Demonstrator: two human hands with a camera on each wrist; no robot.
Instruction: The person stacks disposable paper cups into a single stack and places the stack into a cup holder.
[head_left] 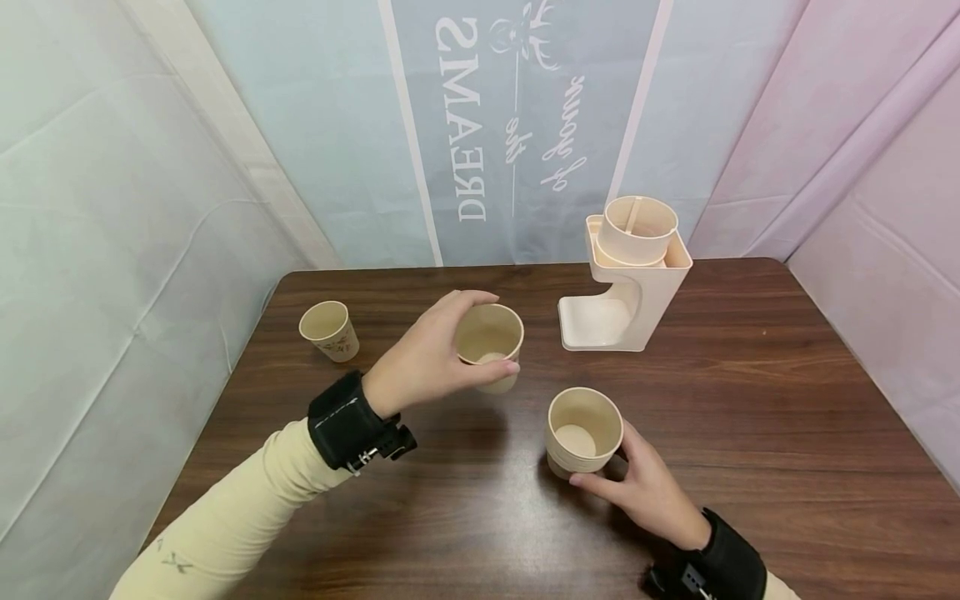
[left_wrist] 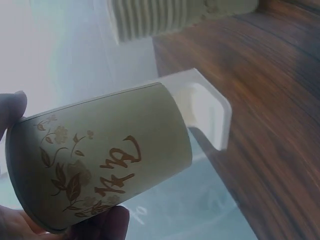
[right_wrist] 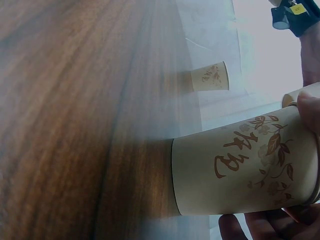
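Observation:
My left hand (head_left: 427,354) grips a beige paper cup (head_left: 487,329) near its rim, with thumb and fingers on opposite sides. In the left wrist view, this cup (left_wrist: 105,155) shows brown flowers and lettering. Nearer the front, my right hand (head_left: 652,492) holds a stack of nested paper cups (head_left: 585,433) round its side. The stack's closely spaced rims (left_wrist: 155,20) appear at the top of the left wrist view. The right wrist view shows the stack's printed outer cup (right_wrist: 240,160) low over the wood; I cannot tell whether its base touches.
Another printed paper cup (head_left: 330,332) stands upright at the table's back left. A cream plastic stand (head_left: 652,304) with a round cup-shaped holder (head_left: 637,237) on top stands at the back right. Fabric curtains (head_left: 517,125) hang behind the dark wooden table (head_left: 787,400).

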